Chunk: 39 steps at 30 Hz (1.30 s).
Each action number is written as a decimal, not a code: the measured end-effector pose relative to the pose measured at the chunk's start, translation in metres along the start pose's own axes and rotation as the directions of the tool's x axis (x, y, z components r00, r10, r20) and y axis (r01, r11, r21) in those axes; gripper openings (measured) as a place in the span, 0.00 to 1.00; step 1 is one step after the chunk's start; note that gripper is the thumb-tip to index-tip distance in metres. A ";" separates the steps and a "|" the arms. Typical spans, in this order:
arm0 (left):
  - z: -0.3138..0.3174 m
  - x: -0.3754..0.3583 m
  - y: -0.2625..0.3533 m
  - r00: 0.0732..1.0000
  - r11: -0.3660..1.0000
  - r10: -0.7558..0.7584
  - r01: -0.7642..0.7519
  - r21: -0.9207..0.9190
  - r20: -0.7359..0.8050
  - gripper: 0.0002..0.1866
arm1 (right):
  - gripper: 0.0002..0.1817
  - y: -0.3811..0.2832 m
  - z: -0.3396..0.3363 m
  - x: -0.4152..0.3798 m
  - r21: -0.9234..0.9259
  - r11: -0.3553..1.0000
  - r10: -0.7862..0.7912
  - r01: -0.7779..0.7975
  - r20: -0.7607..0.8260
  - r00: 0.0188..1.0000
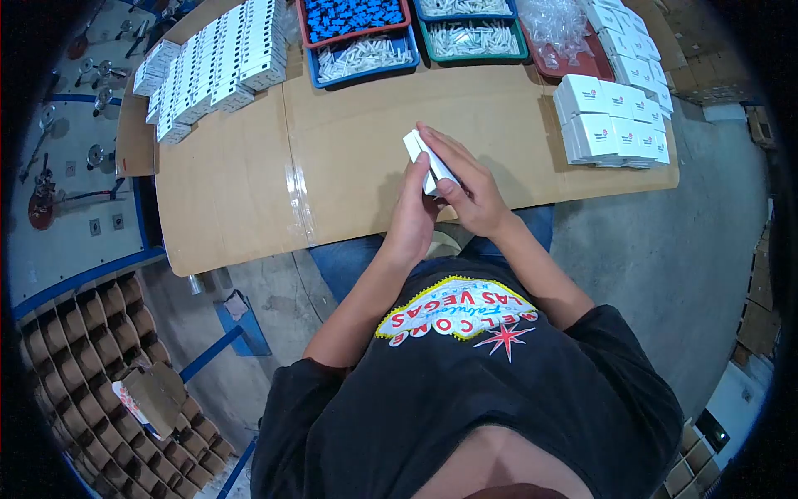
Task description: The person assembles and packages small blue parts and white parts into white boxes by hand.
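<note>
A small white box (438,170) is held between both hands above the front of the cardboard-covered table. My left hand (411,212) grips it from the left, with the thumb along its near side. My right hand (475,190) is closed around the other side, fingers stretched over the far end and thumb at the near end. A dark gap shows along the box between my hands. Part of the box is hidden by my fingers.
Stacked white boxes stand at the table's left (220,71) and right (611,125). Along the back are a red tray of blue pieces (353,40), blue (366,81) and green (478,59) trays of white pieces, and a red tray (582,70) with clear plastic bags. A cardboard divider grid (91,358) lies lower left.
</note>
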State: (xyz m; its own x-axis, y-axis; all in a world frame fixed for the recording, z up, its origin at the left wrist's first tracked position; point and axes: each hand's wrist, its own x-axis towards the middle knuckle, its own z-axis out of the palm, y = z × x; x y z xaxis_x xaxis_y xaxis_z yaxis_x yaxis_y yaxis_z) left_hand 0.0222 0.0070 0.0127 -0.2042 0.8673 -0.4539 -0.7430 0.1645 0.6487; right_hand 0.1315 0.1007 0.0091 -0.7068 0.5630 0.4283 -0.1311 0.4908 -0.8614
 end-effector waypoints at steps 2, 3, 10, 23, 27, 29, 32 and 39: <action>-0.003 0.003 0.000 0.999 1.000 0.017 -0.017 0.001 -0.027 0.28 | 0.32 0.000 0.001 -0.003 0.083 0.993 0.082 -0.079 -0.036 0.996; -0.002 0.004 0.002 0.986 0.982 0.164 -0.161 0.101 -0.017 0.31 | 0.33 0.000 0.002 -0.004 0.164 0.974 0.168 -0.155 -0.064 0.984; -0.017 0.008 0.006 0.885 0.804 0.431 -0.465 0.370 0.175 0.57 | 0.31 -0.014 -0.012 0.006 0.365 0.844 0.386 -0.393 0.095 0.917; -0.020 0.009 -0.008 0.774 0.674 0.595 -0.627 0.390 0.216 0.56 | 0.32 -0.023 0.010 -0.002 0.344 0.907 0.245 -0.245 0.044 0.969; -0.001 0.001 -0.002 0.727 0.654 0.659 -0.680 0.330 0.192 0.56 | 0.34 -0.034 0.022 -0.004 0.489 0.810 0.317 -0.323 0.098 0.943; -0.004 0.005 -0.004 0.685 0.598 0.699 -0.717 0.357 0.206 0.57 | 0.34 -0.039 0.025 0.000 0.474 0.829 0.292 -0.296 0.084 0.953; -0.009 0.008 -0.010 0.641 0.548 0.740 -0.750 0.371 0.202 0.58 | 0.34 -0.042 0.029 0.001 0.440 0.861 0.255 -0.256 0.063 0.965; -0.011 -0.003 -0.015 0.683 0.615 0.719 -0.711 0.341 0.130 0.60 | 0.33 -0.053 0.030 0.000 0.380 0.889 0.248 -0.255 0.066 0.966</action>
State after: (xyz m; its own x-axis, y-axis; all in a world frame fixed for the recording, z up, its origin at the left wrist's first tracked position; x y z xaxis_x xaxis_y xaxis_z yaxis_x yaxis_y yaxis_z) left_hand 0.0268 -0.0034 -0.0024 -0.5908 0.7718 0.2352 -0.0938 -0.3553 0.9300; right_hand 0.1178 0.0545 0.0462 -0.7616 0.6219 0.1819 -0.2006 0.0407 -0.9788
